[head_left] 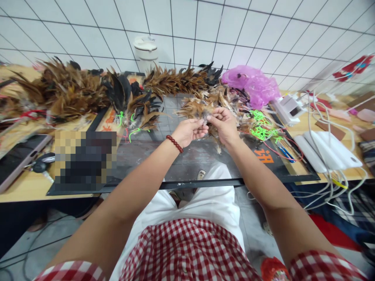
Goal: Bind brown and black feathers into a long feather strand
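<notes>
My left hand [191, 130] and my right hand [224, 125] meet above the dark glass board, both closed on a small bunch of brown feathers [195, 108]. The fluffy grey base of the bunch sits between the fingertips, and its tips fan out to the upper left. Just behind my hands lies a loose pile of brown feathers [224, 97]. Bright green ties [260, 127] lie right of my right hand. To the left of my left hand rest black and brown feather bunches [137, 107] with green and pink ties.
Large brown feather heaps [67, 88] and a feather row [175, 80] line the back. A purple plastic bag [252, 84], a white charger [290, 109], a white power bank [328, 150] with cables, and blue pens [286, 153] are at right. A phone [22, 158] and keys [42, 164] lie left.
</notes>
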Action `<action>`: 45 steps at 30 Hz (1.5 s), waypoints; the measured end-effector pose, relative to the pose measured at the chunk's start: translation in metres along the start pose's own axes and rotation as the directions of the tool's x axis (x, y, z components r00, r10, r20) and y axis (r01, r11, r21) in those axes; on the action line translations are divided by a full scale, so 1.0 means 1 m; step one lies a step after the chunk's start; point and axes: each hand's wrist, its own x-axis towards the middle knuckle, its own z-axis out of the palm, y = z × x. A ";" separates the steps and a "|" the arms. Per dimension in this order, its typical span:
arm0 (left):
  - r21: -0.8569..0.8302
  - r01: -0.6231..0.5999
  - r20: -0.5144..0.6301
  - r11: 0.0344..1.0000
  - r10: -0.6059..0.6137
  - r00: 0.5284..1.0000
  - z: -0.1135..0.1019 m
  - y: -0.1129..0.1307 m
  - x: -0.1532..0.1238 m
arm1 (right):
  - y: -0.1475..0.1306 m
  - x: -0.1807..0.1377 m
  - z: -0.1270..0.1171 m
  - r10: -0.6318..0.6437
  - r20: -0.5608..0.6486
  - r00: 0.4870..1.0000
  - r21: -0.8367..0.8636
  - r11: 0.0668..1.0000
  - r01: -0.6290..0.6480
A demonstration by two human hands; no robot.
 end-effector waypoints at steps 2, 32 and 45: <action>0.016 0.007 0.020 1.000 -0.008 1.000 0.000 -0.001 0.000 | 0.003 0.000 0.000 -0.021 0.004 1.000 -0.011 1.000 0.021; 0.059 -0.175 -0.156 0.983 0.182 0.971 -0.004 -0.003 0.008 | -0.012 0.002 -0.014 0.249 0.184 0.951 0.007 0.967 -0.254; 0.082 -0.278 -0.217 0.957 0.289 0.932 -0.005 -0.001 0.009 | -0.011 0.005 -0.013 0.162 0.041 0.986 0.015 0.987 -0.163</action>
